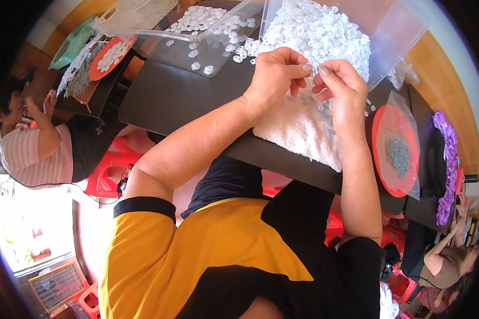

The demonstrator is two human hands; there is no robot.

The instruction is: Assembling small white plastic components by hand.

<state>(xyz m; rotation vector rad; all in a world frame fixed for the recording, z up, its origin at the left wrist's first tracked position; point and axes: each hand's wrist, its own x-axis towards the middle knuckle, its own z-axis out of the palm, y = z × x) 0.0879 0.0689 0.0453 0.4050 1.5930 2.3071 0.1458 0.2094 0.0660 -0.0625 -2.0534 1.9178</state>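
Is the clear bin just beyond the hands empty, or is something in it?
Not empty: a large heap of small white pieces shows inside the clear bin.

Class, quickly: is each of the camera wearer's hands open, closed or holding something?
Left hand: closed in a pinch; whether it holds anything small cannot be told.
Right hand: also pinched closed; any small piece between its fingertips cannot be made out.

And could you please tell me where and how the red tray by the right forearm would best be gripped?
Probably pinch the red tray by its left rim, coming from the side facing the right forearm: that curved edge looks uncovered, while clear plastic overlaps the right. Keep it level, since grey pieces are heaped on it.
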